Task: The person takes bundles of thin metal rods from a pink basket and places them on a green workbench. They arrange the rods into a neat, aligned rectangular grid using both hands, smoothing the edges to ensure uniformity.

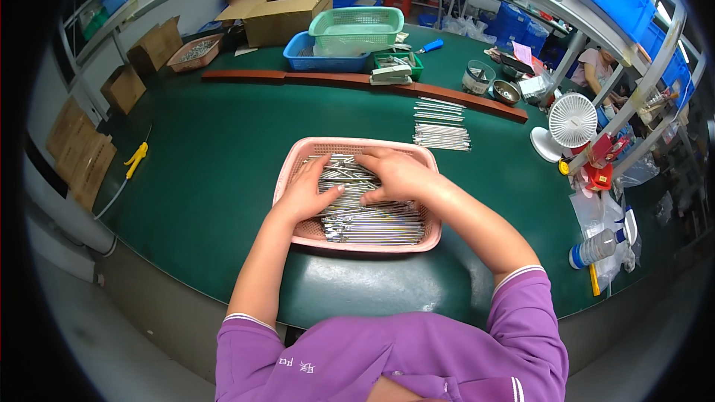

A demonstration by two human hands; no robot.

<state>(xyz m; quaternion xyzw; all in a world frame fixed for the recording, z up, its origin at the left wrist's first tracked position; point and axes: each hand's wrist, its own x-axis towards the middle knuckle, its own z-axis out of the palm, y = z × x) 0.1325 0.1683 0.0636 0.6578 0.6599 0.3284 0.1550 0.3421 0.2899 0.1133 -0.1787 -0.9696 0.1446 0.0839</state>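
Observation:
A pink plastic basket (357, 249) stands before me on the table, filled with thin silvery metal rods (372, 225). The rods at the near side lie mostly parallel; those toward the far side cross at angles. My left hand (304, 190) rests inside the basket's left part, thumb apart from the fingers, touching the rods. From the right, my right hand (396, 176) reaches over the rods, its fingers curved and thumb spread away. Neither hand shows a rod gripped, though some fingertips are partly hidden. Beyond the basket, a row of similar rods (441, 136) lies side by side on the table.
Reddish-brown strips (328, 79) cross the green table (216, 149). Behind them stand a blue basket (324, 62), a green basket (357, 24) and a cardboard box (287, 21). A yellow air gun (136, 156) lies left; a white fan (572, 119) and spray bottle (596, 248) stand right.

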